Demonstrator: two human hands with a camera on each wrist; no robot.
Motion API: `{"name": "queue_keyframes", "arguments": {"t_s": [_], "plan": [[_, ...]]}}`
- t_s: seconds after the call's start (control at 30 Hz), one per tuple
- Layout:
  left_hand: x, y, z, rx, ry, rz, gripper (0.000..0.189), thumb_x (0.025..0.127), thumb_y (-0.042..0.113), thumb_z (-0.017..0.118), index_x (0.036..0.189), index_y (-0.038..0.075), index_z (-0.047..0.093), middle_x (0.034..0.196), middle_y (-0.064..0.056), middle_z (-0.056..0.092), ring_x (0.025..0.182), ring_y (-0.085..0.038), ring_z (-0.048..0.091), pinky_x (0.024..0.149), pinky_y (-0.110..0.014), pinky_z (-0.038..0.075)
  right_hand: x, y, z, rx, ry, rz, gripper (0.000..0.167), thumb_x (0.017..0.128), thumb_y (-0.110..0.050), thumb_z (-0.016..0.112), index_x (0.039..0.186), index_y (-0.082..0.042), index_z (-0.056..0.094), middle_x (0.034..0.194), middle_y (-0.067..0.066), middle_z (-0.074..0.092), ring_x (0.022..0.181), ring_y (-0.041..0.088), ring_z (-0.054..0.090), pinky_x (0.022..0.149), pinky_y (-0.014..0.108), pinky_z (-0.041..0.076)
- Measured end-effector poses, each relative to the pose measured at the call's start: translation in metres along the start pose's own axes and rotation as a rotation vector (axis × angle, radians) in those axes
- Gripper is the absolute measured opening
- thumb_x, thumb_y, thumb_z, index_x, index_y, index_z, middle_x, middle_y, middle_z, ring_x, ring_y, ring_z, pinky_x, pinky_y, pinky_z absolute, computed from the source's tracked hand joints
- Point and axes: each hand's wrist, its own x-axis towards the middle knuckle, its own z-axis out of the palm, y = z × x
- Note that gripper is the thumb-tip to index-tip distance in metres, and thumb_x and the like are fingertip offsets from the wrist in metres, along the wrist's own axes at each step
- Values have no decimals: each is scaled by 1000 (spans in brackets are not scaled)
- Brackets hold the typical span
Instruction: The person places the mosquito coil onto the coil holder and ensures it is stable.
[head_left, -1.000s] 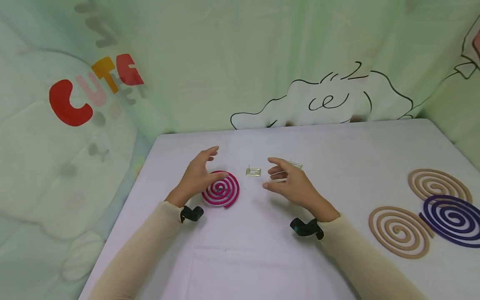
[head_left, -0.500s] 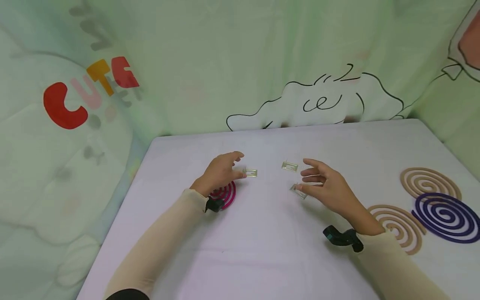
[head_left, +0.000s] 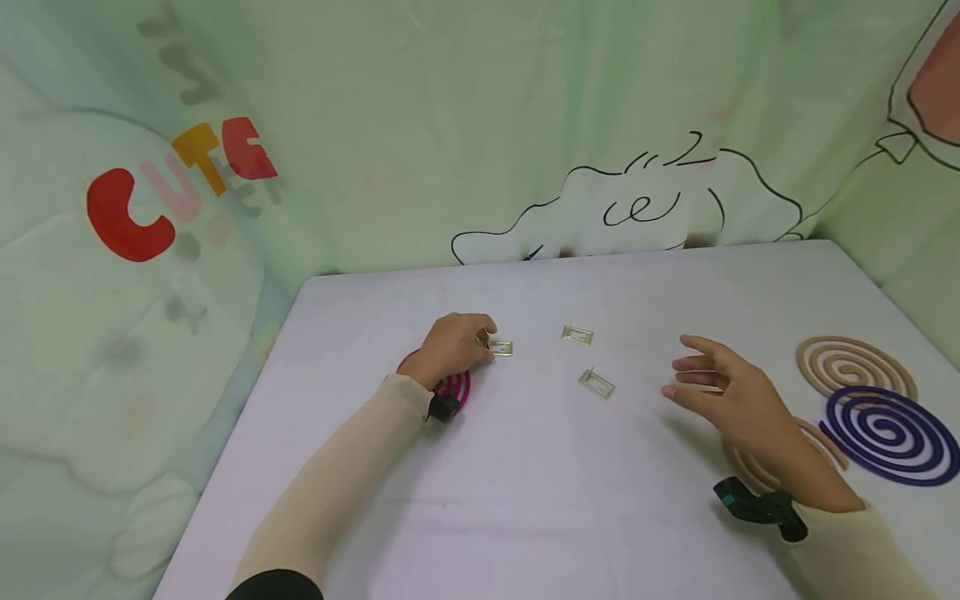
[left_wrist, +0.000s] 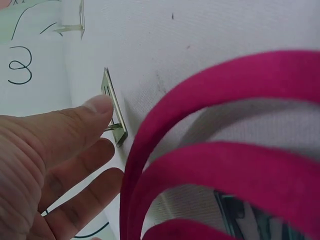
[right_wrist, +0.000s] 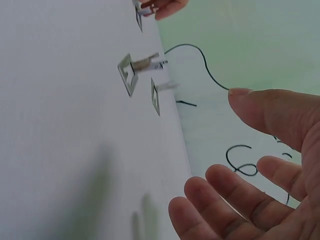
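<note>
My left hand [head_left: 453, 343] pinches the upright tab of a small metal mosquito coil stand [head_left: 502, 348] on the white table. In the left wrist view its thumb [left_wrist: 75, 125] overlaps that stand [left_wrist: 114, 107]. Under the left wrist lies a magenta mosquito coil [head_left: 459, 387], partly hidden by the hand; another metal stand [left_wrist: 255, 217] shows beneath its rings. Off to the right, my right hand [head_left: 738, 400] hovers over the table with fingers spread and holds nothing. Two more stands, a rear one [head_left: 577, 335] and a front one [head_left: 597, 383], lie between the hands.
At the right, a tan coil [head_left: 817, 354] lies partly under a dark purple coil [head_left: 840, 425]. A second tan coil [head_left: 742, 462] is mostly covered by the right forearm. Printed green curtains [head_left: 375, 167] hang behind the table [head_left: 525, 517].
My left hand has moved right from beside the magenta coil to the nearest stand and closed on its tab. My right hand has drawn away to the right, uncovering the two other stands.
</note>
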Motion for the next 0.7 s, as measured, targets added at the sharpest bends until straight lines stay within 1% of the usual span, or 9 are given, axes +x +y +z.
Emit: {"name": "queue_keyframes", "arguments": {"t_s": [0.03, 0.13, 0.27, 0.4, 0.5, 0.53, 0.6, 0.63, 0.7], "plan": [[0, 0, 0, 14, 3, 3, 34, 89, 17, 83, 122, 11, 74, 108, -2, 77, 105, -24, 67, 98, -41, 50, -2, 3, -3, -14, 2, 5, 82, 96, -28, 77, 162, -4, 34, 136, 29, 62, 121, 42, 63, 75, 6, 47], [0, 2, 0, 41, 6, 0, 28, 90, 15, 82, 116, 11, 76, 103, 0, 77, 99, -21, 65, 95, -39, 51, -6, 12, -11, -48, 10, 26, 83, 96, -30, 77, 162, -3, 33, 136, 29, 61, 113, 12, 66, 73, 6, 46], [0, 4, -1, 54, 0, -5, 23, 91, 15, 81, 113, 11, 76, 103, 0, 77, 97, -21, 64, 95, -39, 50, -13, 27, -24, -64, 28, 28, 83, 96, -28, 78, 160, 0, 33, 135, 33, 61, 99, -25, 46, 69, 8, 46], [0, 7, 0, 90, -6, 9, 21, 92, 18, 80, 113, 12, 76, 104, 0, 78, 97, -20, 66, 100, -40, 48, -22, 39, -36, -75, 52, 20, 81, 96, -23, 78, 159, 4, 34, 134, 37, 59, 97, -30, 41, 66, 8, 47], [-2, 9, 0, 117, -3, 28, 21, 93, 20, 79, 112, 13, 76, 104, 0, 78, 99, -20, 69, 104, -41, 47, -29, 46, -43, -123, 68, 47, 83, 95, -26, 79, 158, 5, 36, 133, 39, 59, 95, -28, 40, 64, 8, 46], [-3, 10, 0, 121, -2, 33, 20, 93, 20, 79, 112, 13, 76, 104, 0, 78, 99, -20, 69, 104, -41, 47, -31, 48, -45, -137, 69, 54, 83, 95, -26, 79, 158, 5, 36, 133, 39, 59, 96, -21, 50, 63, 8, 45], [-6, 11, 0, 116, 5, 45, 20, 93, 19, 79, 112, 13, 77, 104, 0, 79, 100, -20, 70, 104, -41, 47, -35, 52, -50, -181, 80, 61, 82, 94, -28, 80, 156, 6, 38, 132, 40, 59, 99, 3, 67, 62, 7, 43], [-7, 12, 0, 113, 7, 52, 19, 93, 18, 79, 112, 13, 77, 104, 1, 79, 100, -20, 70, 104, -41, 46, -36, 55, -52, -208, 89, 60, 82, 93, -28, 82, 154, 7, 40, 130, 39, 61, 97, 8, 69, 62, 7, 41], [-11, 16, 0, 99, 12, 70, 19, 93, 17, 79, 111, 13, 77, 103, 0, 79, 99, -19, 70, 104, -41, 46, -38, 59, -56, -255, 101, 50, 80, 91, -27, 83, 151, 8, 44, 127, 40, 62, 100, 40, 71, 61, 7, 40]]}}
